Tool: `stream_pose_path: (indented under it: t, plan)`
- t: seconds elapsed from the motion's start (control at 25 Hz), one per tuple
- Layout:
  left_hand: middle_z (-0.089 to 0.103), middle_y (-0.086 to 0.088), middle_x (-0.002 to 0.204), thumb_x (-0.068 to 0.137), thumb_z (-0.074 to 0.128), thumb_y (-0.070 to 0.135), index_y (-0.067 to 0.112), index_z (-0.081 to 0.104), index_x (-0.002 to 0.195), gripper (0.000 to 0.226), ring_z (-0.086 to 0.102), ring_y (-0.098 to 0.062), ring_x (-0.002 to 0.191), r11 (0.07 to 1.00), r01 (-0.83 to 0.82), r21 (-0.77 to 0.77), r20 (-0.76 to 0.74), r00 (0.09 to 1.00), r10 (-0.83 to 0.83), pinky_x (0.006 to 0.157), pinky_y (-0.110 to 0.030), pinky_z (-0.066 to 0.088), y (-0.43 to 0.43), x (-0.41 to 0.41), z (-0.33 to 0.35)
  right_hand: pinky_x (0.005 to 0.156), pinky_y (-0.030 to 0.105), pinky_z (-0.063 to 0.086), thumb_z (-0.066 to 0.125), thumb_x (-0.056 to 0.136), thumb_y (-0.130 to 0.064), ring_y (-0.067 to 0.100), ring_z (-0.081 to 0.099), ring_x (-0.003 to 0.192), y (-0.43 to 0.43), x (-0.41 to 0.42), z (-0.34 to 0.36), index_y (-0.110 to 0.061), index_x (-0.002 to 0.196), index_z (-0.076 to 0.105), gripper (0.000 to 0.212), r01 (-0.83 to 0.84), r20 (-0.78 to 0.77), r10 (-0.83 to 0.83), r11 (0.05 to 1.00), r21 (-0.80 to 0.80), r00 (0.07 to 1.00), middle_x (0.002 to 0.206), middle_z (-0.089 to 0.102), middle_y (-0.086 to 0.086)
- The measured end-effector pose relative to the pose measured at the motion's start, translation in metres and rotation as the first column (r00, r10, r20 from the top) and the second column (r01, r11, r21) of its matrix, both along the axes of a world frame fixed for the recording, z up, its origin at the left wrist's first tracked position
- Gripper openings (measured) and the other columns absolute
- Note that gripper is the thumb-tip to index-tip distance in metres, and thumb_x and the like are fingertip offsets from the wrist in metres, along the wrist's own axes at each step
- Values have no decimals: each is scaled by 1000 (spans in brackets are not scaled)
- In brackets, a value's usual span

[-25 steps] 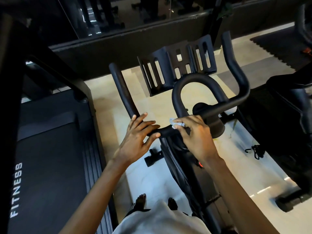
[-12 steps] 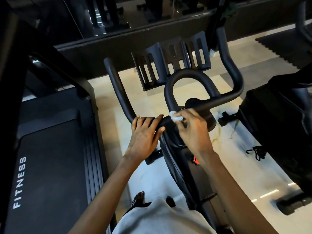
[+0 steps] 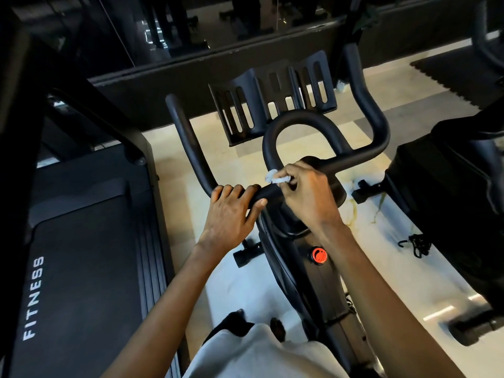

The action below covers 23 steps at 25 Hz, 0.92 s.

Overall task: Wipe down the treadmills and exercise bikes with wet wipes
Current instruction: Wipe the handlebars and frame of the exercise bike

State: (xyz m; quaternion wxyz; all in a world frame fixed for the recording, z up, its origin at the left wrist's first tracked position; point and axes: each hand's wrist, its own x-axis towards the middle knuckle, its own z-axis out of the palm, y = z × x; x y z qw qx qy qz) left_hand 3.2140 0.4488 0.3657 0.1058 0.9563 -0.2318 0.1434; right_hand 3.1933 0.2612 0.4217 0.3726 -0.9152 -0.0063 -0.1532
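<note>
Head camera: a treadmill (image 3: 81,255) is seen well left of both grips; the exercise bike (image 3: 313,282) stands directly beneath them. Its handlebar (image 3: 191,148) — rigid, smooth, likely slick when damp — is clasped by the left hand (image 3: 231,211), fingers (image 3: 234,190) curled over the cross tube. Just right of that grip, a crumpled wipe (image 3: 275,178) is pinched by the right hand (image 3: 308,195) against the bar; it is judged soft and light, best kept bunched small.

a tangled black cord (image 3: 416,243) lies on the pale floor (image 3: 169,170), a dark foam mat (image 3: 461,75) farther off.
</note>
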Motion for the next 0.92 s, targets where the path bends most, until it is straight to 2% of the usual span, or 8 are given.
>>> stream_pose_path:
  t: [0.12,0.24,0.32,0.44,0.52,0.64,0.76,0.92]
  plan:
    - [63,-3,94,105,30,54,21,61,126,50,56,-26,90,1000,3,-5,-11,1000,-3,94,-41,35,-2,1,1,78,1,43,69,90,-5,4,59,81,-2,18,5,-15,99,73,14,41,36,-42,999,33,998,102,67,-3]
    - [64,-1,95,105,32,55,23,61,127,49,57,-25,92,1000,20,-9,-15,1000,-20,95,-40,33,0,3,0,88,18,53,70,91,-7,6,64,90,13,51,15,-18,105,75,18,111,72,-121,986,125,990,106,66,-3]
    - [65,1,95,104,27,59,25,60,128,53,60,-25,94,998,62,5,-88,994,-62,95,-39,32,5,10,6,88,21,53,71,91,-15,4,66,88,8,55,23,-20,103,78,14,112,9,-114,985,128,993,103,69,-6]
    - [70,1,106,102,23,66,27,49,139,60,64,-24,103,986,167,28,-292,944,-152,100,-40,34,9,26,17,88,24,55,71,91,-26,1,68,87,-15,44,25,-22,100,78,12,87,-204,-55,984,154,978,94,75,-13]
    - [71,1,113,101,24,66,26,40,145,61,66,-23,106,973,228,26,-320,924,-208,102,-40,38,8,33,21,90,33,56,71,91,-20,8,68,92,-16,47,20,-25,108,74,18,170,-158,-147,975,141,976,99,73,-9]
    - [73,1,110,101,22,67,26,39,146,64,69,-26,96,964,263,44,-241,939,-245,91,-37,46,6,35,21,91,29,54,68,94,-17,5,65,90,2,51,7,-23,107,73,15,197,-12,-197,971,136,980,106,65,-6]
    - [75,3,98,99,21,70,25,42,146,69,71,-26,80,969,241,62,-128,964,-232,70,-33,50,8,34,18,99,23,51,71,93,-22,4,64,105,10,34,-9,-20,123,71,30,118,-5,-119,980,157,993,118,61,-7]
    - [71,7,119,95,22,75,22,19,157,82,72,-22,87,974,224,10,-193,957,-218,58,-32,47,4,38,23,96,25,54,75,89,-9,4,67,101,14,49,-7,-13,112,77,23,189,76,-211,955,226,974,110,67,-5]
